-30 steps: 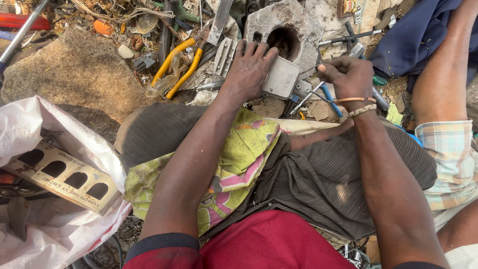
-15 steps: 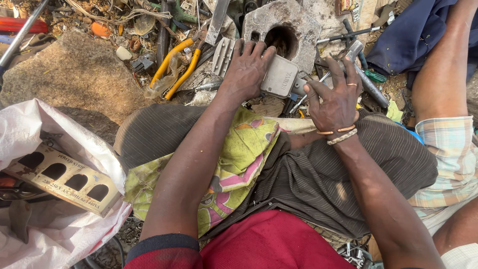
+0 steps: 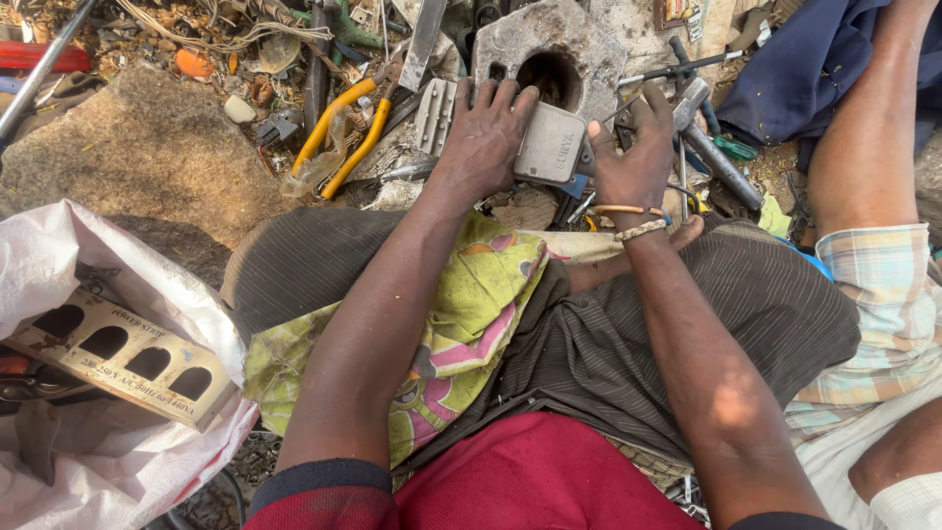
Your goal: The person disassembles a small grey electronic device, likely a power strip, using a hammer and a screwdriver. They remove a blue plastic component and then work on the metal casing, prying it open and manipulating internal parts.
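Seen from the head camera, looking straight down over a seated lap in striped dark cloth with a green and pink patterned rag draped across it. Left hand laid flat, fingers spread, over the near-left part of a small grey box, pressing on it. Right hand closed on the box's right edge, thumb up against its side, a thread band at the wrist. Box resting on the ground clutter just in front of a grey stone block with a round hole, partly overlapping the block's near edge. Left of the block, a ribbed grey metal piece just beside the left hand, and farther left yellow-handled pliers lying at a slant. Right of the block, a hammer and thin metal rods near the right hand. Well left of the block, a large flat rock; nearer than that, a white plastic bag holding a cream socket strip casing with a row of arched openings. Far right of the block, another person's bare leg and checked cloth, apart from both hands.
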